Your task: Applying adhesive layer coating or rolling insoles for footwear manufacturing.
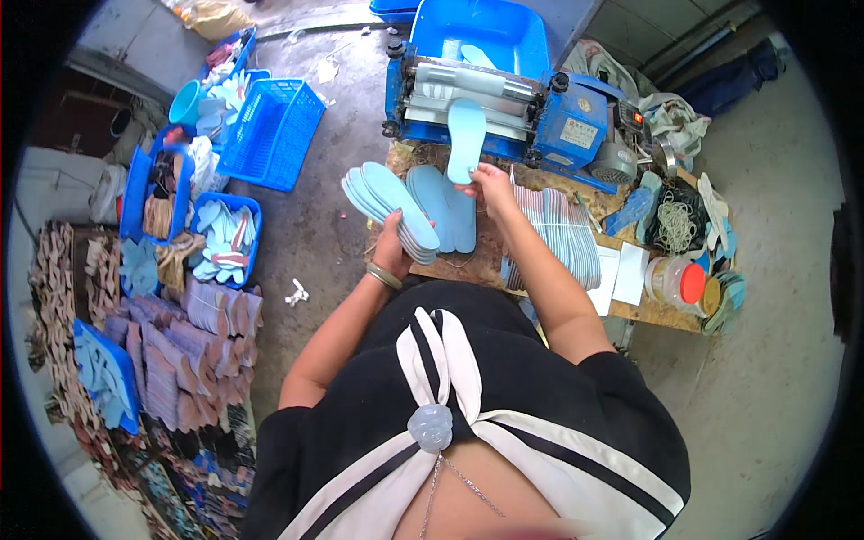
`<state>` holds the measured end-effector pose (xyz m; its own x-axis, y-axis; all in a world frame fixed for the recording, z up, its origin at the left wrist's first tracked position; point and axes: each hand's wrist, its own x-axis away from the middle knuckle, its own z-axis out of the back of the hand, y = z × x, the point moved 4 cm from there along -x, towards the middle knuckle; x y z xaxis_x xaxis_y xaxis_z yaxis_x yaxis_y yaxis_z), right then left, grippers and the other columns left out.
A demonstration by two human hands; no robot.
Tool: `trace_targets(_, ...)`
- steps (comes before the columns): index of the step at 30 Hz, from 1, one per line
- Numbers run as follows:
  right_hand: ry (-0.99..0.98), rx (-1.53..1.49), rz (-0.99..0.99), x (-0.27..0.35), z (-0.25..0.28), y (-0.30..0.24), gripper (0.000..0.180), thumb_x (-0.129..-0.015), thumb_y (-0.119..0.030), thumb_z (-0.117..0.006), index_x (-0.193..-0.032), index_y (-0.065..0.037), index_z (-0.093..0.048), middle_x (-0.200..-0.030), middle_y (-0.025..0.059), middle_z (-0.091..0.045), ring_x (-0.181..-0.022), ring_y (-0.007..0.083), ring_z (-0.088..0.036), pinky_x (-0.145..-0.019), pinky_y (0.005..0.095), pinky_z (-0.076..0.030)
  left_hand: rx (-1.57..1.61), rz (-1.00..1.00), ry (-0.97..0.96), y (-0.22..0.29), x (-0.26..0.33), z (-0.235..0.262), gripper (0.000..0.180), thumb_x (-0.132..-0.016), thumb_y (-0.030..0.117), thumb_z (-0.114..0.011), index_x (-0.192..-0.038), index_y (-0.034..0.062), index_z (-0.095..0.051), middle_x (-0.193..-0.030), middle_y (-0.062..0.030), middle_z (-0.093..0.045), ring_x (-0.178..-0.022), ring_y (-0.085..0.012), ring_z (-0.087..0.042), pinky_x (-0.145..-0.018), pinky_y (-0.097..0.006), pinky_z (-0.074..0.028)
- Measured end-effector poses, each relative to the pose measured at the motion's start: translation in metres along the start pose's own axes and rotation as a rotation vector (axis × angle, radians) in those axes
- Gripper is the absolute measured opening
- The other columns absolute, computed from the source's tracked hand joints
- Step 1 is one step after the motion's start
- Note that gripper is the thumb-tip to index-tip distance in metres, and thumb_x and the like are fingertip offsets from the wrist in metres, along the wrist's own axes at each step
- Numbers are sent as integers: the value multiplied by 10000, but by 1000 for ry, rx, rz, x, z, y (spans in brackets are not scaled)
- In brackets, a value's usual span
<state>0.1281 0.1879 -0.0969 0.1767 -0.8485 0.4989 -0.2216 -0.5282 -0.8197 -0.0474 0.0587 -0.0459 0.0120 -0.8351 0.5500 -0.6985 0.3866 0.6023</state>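
1. The rollers (472, 83) at 12 o'clock look like smooth, glossy metal.
2. The single insole (466, 135) at 12 o'clock is matt, smooth and foam-like.
3. The fanned insoles (387, 191) at 11 o'clock share that matt, foam-like face.
4. The machine casing (574, 112) between 1 and 2 o'clock is painted metal, slightly glossy.
5. The basket (261, 166) at 10 o'clock is perforated plastic.
6. The jar (664, 279) at 3 o'clock looks like clear, shiny plastic.
7. The desk (666, 313) between 3 and 4 o'clock is worn wood.
8. The top (540, 423) at 5 o'clock is matt cloth.
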Motion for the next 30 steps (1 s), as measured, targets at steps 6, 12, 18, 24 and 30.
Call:
trace_targets(6,38,-106,23,-26,-6,-9,212,-862,-116,-488,-1056,-38,-523,-911,89,-637,-726,185,-642,-544,215,-480,61,20,-51,5,9,11,377,-824,209,-470,-1110,-34,-434,-966,-153,-583,-900,-299,-592,-776,-401,-482)
trace_targets(12,-64,-77,-47,-15,-11,31,256,-877,-213,-502,-1087,-68,-513,-951,75,-614,-759,167,-627,-572,228,-477,51,26,36,-1,2,42,274,-769,88,-583,-1000,-50,-529,-913,-97,-596,-813,-213,-597,-748,-356,-489)
trace_targets(18,-455,75,-353,73,-40,59,269,-846,-257,-564,-1042,-74,-541,-916,36,-611,-697,138,-620,-583,221,-476,50,30,45,3,3,35,246,-787,88,-564,-990,-48,-535,-903,-93,-595,-805,-210,-596,-722,-337,-489)
trace_targets(24,-550,-22,-389,98,-37,57,292,-837,-188,-581,-1075,-28,-526,-855,45,-615,-653,143,-624,-572,221,-502,-14,52,54,-5,-3,38,289,-802,147,-559,-1012,-48,-521,-903,-97,-595,-812,-210,-591,-728,-341,-483)
trace_targets(30,-410,-136,-306,97,-20,39,256,-839,-153,-568,-1057,-23,-536,-891,70,-627,-713,171,-643,-595,222,-509,-18,7,26,5,7,7,413,-857,322,-438,-1086,-21,-469,-970,-124,-576,-894,-240,-572,-815,-380,-445)
